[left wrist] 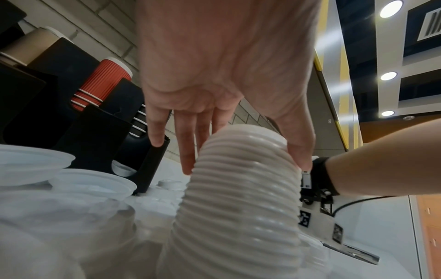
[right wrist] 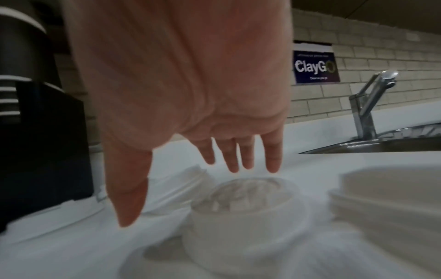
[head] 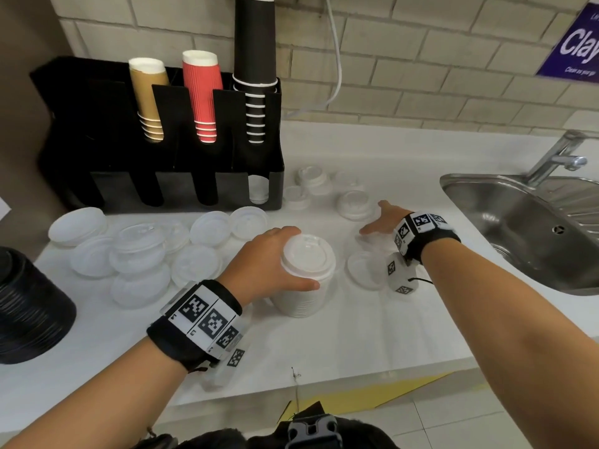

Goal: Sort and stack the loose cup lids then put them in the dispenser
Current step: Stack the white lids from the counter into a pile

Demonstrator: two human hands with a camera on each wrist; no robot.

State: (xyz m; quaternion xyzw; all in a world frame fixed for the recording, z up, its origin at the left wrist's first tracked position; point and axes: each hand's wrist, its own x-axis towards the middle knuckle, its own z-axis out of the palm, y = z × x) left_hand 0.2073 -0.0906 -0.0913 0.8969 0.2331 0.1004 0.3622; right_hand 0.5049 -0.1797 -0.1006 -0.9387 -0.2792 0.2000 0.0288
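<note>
The left hand's fingers (left wrist: 187, 151) and thumb curl round the top of a tall stack of white lids (head: 304, 277), gripping it where it stands on the counter (head: 356, 335). The left hand (head: 269, 264) comes at the stack from its left side. The right hand's fingers (right wrist: 272, 154) are straight and spread, holding nothing, and hover just above a single loose white lid (right wrist: 241, 203) that lies on the counter right of the stack. In the head view the right hand (head: 382, 222) sits among several scattered lids (head: 353, 202), between the stack and the sink (head: 486, 202).

The step in hand looks like stacking: one hand steadies the pile while the other fetches the next matching lid. More loose lids, some clear (head: 139, 251), lie at the left, near the black dispenser (head: 162, 131) against the far wall. Its upper slots hold cups, and a few white lids show in the lower right slot (head: 258, 189).

The next move probably calls for the right hand to drop, pinch the lid by its rim, carry it left and seat it squarely on the stack so it nests.
</note>
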